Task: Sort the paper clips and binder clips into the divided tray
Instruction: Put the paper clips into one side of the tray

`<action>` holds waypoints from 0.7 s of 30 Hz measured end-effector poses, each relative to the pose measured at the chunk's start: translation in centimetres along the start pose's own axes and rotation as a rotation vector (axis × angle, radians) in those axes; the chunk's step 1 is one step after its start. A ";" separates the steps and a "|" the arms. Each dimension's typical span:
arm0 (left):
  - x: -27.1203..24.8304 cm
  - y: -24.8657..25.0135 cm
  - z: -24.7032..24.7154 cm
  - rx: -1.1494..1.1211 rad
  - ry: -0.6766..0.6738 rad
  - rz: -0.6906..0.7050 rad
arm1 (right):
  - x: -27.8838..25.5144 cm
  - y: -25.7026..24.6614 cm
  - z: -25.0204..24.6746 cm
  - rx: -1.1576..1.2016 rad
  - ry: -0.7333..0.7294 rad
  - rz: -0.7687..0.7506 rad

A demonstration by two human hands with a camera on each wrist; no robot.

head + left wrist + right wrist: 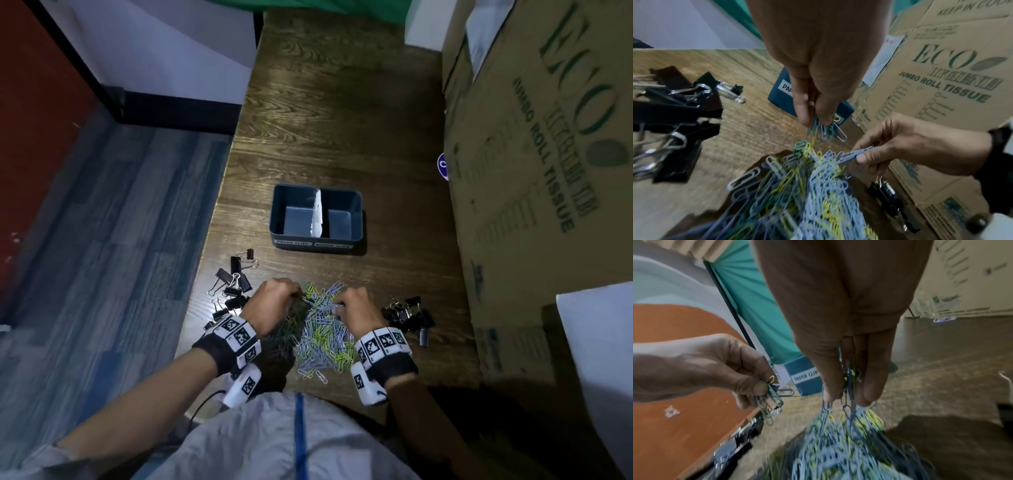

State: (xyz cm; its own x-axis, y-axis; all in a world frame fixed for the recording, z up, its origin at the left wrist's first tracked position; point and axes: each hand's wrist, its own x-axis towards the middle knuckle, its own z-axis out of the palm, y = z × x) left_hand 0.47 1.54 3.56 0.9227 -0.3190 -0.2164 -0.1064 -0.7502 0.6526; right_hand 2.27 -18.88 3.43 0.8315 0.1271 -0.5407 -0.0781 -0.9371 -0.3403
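A heap of coloured paper clips [322,329] lies on the wooden table between my hands. My left hand [274,298] pinches a bunch of green and blue paper clips [826,128], lifted just above the heap. My right hand [356,308] pinches several light blue paper clips [857,154] that trail down into the pile [838,443]. Black binder clips lie in one group at the left [233,284] and another at the right [411,315]. The dark blue divided tray [279,212] stands beyond the heap, both compartments empty, with a white divider [318,216] and labels on its front wall.
Large cardboard boxes [534,171] wall off the right side of the table. The table's left edge [209,253] drops to a blue-grey floor. Bare wood [335,120] stretches beyond the tray. A white sheet [596,342] lies at the right front.
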 end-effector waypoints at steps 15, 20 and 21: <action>11.5 -0.2 -9.1 -0.057 0.275 -0.105 | -0.3 -4.2 -9.5 0.197 0.048 -0.192; 8.7 -1.6 -6.3 0.090 0.437 -0.089 | 3.8 -7.7 -13.0 0.216 0.210 -0.297; 7.8 -1.8 -5.5 0.096 0.449 -0.085 | 4.9 -8.5 -13.2 0.213 0.219 -0.305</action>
State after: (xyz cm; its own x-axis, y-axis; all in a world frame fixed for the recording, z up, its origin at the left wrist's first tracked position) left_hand 9.88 3.65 4.69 0.9965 0.0127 0.0830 -0.0372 -0.8196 0.5717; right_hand 14.29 -14.61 13.84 0.9295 0.2945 -0.2221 0.0971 -0.7763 -0.6229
